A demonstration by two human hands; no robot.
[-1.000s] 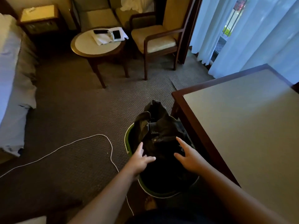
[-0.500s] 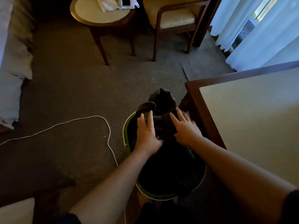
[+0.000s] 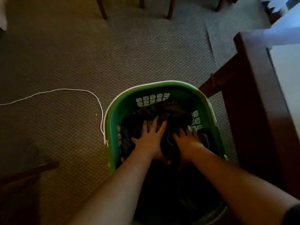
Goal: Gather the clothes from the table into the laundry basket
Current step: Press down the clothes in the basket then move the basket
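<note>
A green laundry basket with a white rim stands on the carpet beside the table. Dark clothes lie bunched inside it, below the rim. My left hand presses flat on the pile with its fingers spread. My right hand presses down next to it, fingers straight, close to the basket's right wall. Both forearms reach into the basket from the bottom of the view.
The dark wooden table with a pale top runs along the right edge. A white cable loops over the carpet to the basket's left rim. Chair and table legs stand at the far side.
The view has tipped down and closer to the basket. The clothes that stuck up above the rim have been pushed down inside, with both hands lower on the pile.
</note>
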